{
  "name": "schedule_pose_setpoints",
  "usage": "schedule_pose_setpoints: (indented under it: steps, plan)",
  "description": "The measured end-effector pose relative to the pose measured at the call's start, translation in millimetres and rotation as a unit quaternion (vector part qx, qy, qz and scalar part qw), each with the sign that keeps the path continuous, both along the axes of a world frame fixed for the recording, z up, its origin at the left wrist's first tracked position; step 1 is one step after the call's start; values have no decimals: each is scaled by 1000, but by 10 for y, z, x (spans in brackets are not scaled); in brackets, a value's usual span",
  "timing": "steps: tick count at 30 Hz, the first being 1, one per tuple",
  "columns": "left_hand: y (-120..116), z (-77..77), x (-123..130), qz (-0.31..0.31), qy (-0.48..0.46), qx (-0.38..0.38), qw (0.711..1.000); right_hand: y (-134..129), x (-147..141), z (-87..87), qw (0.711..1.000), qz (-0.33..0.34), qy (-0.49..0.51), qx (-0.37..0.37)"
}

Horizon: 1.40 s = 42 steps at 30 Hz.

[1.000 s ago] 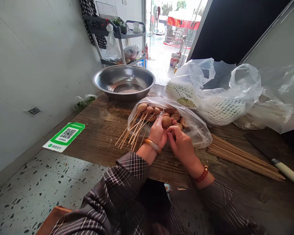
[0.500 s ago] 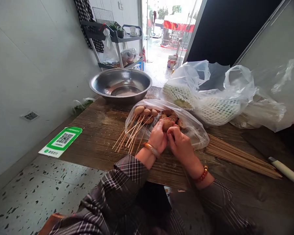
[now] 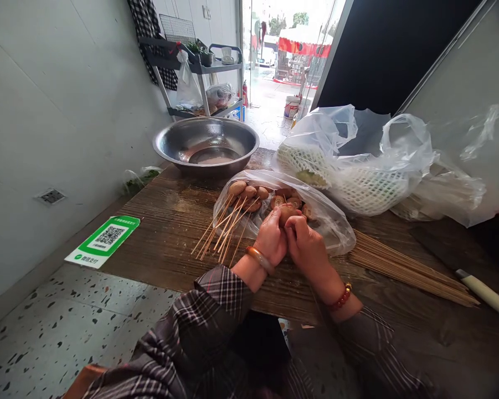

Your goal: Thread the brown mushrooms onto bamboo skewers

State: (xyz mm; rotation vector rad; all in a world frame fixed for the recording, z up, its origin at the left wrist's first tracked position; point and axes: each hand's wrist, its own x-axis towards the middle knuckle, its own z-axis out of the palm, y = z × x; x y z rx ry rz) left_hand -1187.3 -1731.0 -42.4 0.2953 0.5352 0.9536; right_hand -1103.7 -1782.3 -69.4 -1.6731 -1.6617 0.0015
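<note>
A brown mushroom (image 3: pixel 288 214) is held between my hands above the front of an open clear plastic bag (image 3: pixel 336 233). My left hand (image 3: pixel 271 237) wraps round its left side. The fingers of my right hand (image 3: pixel 307 239) are pinched together close against it; whether they grip a skewer is hidden. Loose brown mushrooms (image 3: pixel 293 201) lie in the bag just behind my hands. To the left, several mushrooms on thin wooden skewers (image 3: pixel 228 230) rest on the bag's edge, their sticks pointing toward me over the wooden table (image 3: pixel 158 221).
A bundle of bare skewers (image 3: pixel 411 269) lies at the right, beside a knife with a pale handle (image 3: pixel 485 293). A large metal basin (image 3: pixel 207 145) stands at the back. Plastic bags with netted produce (image 3: pixel 365 185) fill the back right. A green QR card (image 3: pixel 103 241) is at the left edge.
My hands have closed further over the mushroom, hiding more of it, and have shifted very slightly right. The view has shifted a little.
</note>
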Motion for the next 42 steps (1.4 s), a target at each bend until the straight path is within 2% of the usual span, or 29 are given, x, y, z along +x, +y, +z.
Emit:
schedule_pose_setpoints:
  steps: [6, 10, 14, 16, 18, 20, 22, 25, 34, 37, 42]
  plan:
    - [-6, -47, -2, -9, 5, 37, 999, -15, 23, -12, 999, 1, 9, 36]
    - [56, -42, -64, -22, 13, 70, 997, -44, 26, 41, 997, 38, 9, 73]
    - [161, -16, -148, 15, 13, 104, 994, -99, 57, 142, 991, 67, 29, 116]
    - [208, -5, -183, 34, 15, 122, 992, -116, 111, 168, 992, 39, 70, 103]
    - [243, 2, -209, 43, 13, 130, 990, -111, 186, 167, 988, 10, 147, 50]
    - [265, 5, -227, 45, 10, 133, 990, -89, 256, 151, 965, 29, 261, -31]
    - [278, 3, -237, 47, 8, 136, 990, -67, 296, 138, 916, 98, 369, -123]
    - [290, -8, -240, 43, 5, 143, 989, -65, 286, 131, 841, 197, 449, -228]
    - [285, -13, -243, -4, -13, 167, 986, -119, 141, 61, 719, 278, 566, -291]
    - [265, -4, -247, -16, -15, 175, 984, -124, 48, 46, 700, 272, 593, -291]
    - [242, -23, -226, -9, -12, 177, 984, -130, -97, 11, 723, 244, 601, -239]
